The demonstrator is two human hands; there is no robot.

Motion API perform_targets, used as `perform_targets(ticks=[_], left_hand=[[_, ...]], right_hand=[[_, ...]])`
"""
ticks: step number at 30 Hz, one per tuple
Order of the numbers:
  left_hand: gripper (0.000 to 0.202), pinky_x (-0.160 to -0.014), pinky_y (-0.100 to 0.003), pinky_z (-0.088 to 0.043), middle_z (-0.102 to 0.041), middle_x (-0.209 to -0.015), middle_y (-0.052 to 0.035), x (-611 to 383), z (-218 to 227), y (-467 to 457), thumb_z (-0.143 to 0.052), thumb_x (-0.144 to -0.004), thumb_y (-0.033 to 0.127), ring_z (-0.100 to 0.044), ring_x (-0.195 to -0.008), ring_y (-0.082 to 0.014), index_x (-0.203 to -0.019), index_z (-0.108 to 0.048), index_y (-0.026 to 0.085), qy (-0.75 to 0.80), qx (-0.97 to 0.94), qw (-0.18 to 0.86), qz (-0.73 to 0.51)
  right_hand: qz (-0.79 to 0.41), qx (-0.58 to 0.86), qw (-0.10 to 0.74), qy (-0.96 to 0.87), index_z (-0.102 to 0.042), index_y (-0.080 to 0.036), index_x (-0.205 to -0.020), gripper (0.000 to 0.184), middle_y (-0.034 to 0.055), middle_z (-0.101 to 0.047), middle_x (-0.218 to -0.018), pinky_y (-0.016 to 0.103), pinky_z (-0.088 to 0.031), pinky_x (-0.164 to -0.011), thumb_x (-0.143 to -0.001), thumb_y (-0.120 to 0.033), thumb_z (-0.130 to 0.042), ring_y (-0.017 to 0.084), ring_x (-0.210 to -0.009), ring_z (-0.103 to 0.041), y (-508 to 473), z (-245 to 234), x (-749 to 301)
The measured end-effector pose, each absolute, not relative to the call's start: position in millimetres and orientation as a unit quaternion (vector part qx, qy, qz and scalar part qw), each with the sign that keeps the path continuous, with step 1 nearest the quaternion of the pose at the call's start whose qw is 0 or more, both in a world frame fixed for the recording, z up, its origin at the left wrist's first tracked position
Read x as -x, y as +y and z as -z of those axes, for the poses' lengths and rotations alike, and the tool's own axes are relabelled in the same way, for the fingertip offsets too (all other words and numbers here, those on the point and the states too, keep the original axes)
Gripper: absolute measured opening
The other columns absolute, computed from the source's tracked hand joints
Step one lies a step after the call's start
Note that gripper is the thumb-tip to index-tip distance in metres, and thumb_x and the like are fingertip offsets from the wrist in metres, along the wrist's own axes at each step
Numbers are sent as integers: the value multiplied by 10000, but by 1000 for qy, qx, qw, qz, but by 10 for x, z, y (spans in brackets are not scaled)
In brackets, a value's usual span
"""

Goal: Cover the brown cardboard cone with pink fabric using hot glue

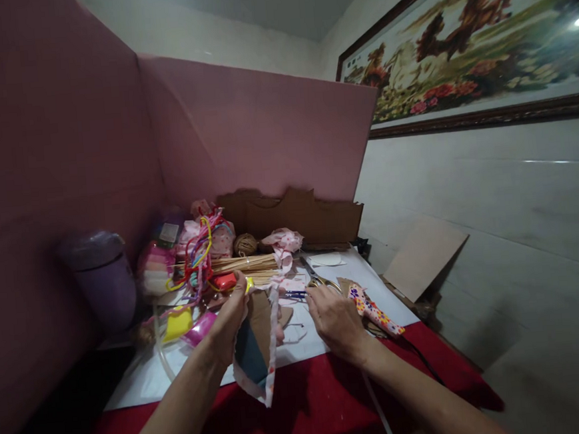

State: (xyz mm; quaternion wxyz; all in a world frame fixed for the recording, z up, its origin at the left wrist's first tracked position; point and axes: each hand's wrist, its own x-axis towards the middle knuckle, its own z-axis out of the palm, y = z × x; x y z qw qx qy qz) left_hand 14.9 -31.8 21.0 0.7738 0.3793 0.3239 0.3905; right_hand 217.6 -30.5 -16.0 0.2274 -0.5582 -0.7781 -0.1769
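My left hand (230, 318) is closed on a fabric-edged cardboard piece (261, 336), holding it tilted over the near edge of the white sheet. Pale fabric runs along its border, and its face is part brown, part dark blue. My right hand (333, 317) is closed, knuckles up, its fingertips at the end of a slim dark-blue stick (294, 295). What lies inside the palm is hidden. Just beyond it are gold-handled scissors (319, 280). A floral-fabric-covered piece (377, 312) lies to the right of this hand.
Wooden sticks (253, 268), a twine ball (245, 244) and colourful fuzzy stems (204, 250) lie at the back. Yellow (177, 324) and purple packets (201, 327) sit left, beside a purple bin (105, 285). Brown cardboard (294, 218) stands behind; red cloth (314, 402) covers the front.
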Motion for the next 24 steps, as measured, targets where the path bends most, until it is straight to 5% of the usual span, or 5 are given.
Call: perform_targets(ticks=[4, 10, 14, 20, 24], left_hand=[[727, -484, -342, -517, -633, -562, -76, -124, -159, -297, -315, -762, 723, -630, -472, -232, -1042, -606, 119, 299, -386, 776, -399], [712, -492, -334, -519, -648, -592, -80, -111, -152, -292, -311, -779, 709, -640, -495, -227, -1039, -594, 110, 295, -376, 788, -388], [713, -462, -329, -512, -655, -631, -79, -124, -195, -301, -312, -774, 712, -633, -474, -221, -1072, -578, 121, 303, -372, 782, -398], [712, -457, -328, -513, -659, -656, -97, -144, -247, -341, -292, -789, 697, -640, -485, -225, -1086, -574, 114, 319, -357, 779, -404], [700, -444, -337, -515, -668, -660, -114, -159, -274, -375, -308, -796, 681, -640, -479, -231, -1089, -571, 102, 323, -356, 770, -420]], right_hand=[[86, 565, 322, -755, -549, -161, -716, 334, 63, -582, -672, 288, -334, -595, -935, -254, -315, 175, -646, -524, -278, 150, -2263], [-365, 521, 434, -638, -520, -172, -650, 381, -18, -505, -538, 235, -341, -417, -796, -523, -496, 97, -423, -425, -266, 185, -2320], [-492, 438, 470, -587, -511, -159, -655, 399, -54, -466, -524, 216, -360, -401, -668, -527, -663, 67, -404, -402, -343, 175, -2289], [-524, 408, 549, -508, -387, -198, -621, 390, -112, -269, -488, 167, -207, -358, -774, -514, -557, 40, -387, -187, -418, 116, -2318], [-402, 497, 519, -568, -359, -211, -557, 423, -92, -276, -427, 198, -160, -360, -838, -515, -445, 60, -360, -209, -431, 139, -2403]])
